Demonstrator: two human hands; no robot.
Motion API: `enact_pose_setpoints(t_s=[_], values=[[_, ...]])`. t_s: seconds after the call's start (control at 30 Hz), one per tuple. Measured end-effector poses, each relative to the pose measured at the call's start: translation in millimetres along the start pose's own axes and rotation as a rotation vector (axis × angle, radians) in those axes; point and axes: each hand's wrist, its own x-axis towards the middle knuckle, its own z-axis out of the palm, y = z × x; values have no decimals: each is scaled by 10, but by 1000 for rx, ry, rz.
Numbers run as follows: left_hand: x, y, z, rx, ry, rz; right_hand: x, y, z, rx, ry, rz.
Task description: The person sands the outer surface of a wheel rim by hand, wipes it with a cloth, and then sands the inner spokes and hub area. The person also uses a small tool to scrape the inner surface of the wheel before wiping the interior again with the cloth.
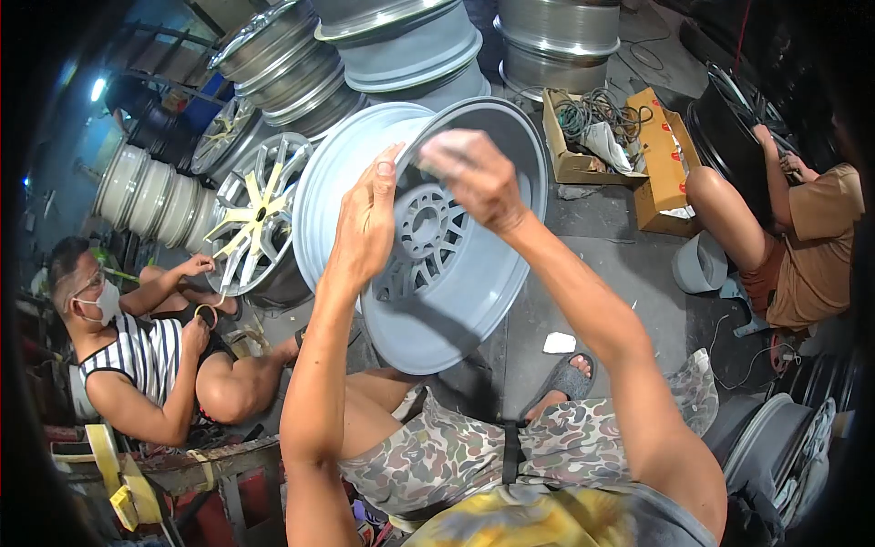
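A grey wheel rim [456, 314] stands tilted between my legs, its open barrel facing me and its spokes deep inside. My left hand [365, 219] is closed on the near-left lip of this rim, thumb pointing up. Inside the upper lip, my right hand [483, 180] is curled and blurred by motion. Its fingers are pinched together at the barrel wall, and whatever they hold cannot be made out. Directly behind is a second pale grey rim [330, 169], partly covered by the first and by my left arm.
Stacked rims [415, 50] stand at the back. At left, a seated person [137, 365] holds tape beside a spoked wheel [260, 214]. Another person [811, 246] sits at right by a dark rim. Cardboard boxes [670, 173] with cables, a grey bucket [700, 263] and a white piece [559, 343] are on the floor.
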Motion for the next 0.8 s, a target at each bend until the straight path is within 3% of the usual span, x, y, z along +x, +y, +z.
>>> enact_pose_setpoints(t_s=[0.07,0.13,0.2,0.27,0.33,0.37,0.43,0.47,0.5,0.53,0.57,0.6,0.63,0.7,0.8], values=[[-19,-41,-18,-62,-3,3,96,-118,-33,-20,-144,-154],[-31,-67,-29,-66,1,-36,193,88,-55,11,-130,-194],[-34,-104,-56,25,14,13,143,332,-131,-33,-63,-47],[-33,-78,-95,32,8,-65,-235,766,-100,-247,99,364],[-2,-100,-113,87,8,-13,-952,1160,-175,-242,241,813],[23,-99,-110,94,17,-4,-1461,1300,-181,-357,241,981],[81,-87,-103,80,25,-33,-2578,1293,-244,-539,31,1163],[109,-77,-92,62,35,-63,-3024,1061,-284,-497,25,1121],[127,-74,-85,56,36,-64,-3315,732,-329,-524,-179,1180],[149,-84,-90,56,40,-46,-3663,384,-252,-585,-99,914],[161,-103,-108,59,49,-31,-3539,-41,-353,-377,-286,981],[167,-135,-117,57,59,-43,-3213,-485,-388,-287,-354,849],[175,-170,-106,57,65,-8,-3327,-794,-280,-41,-418,987],[153,-166,-81,47,77,47,-3087,-1537,-84,137,-628,908],[103,-172,-24,25,97,95,-2147,-2224,260,512,-463,1167]])
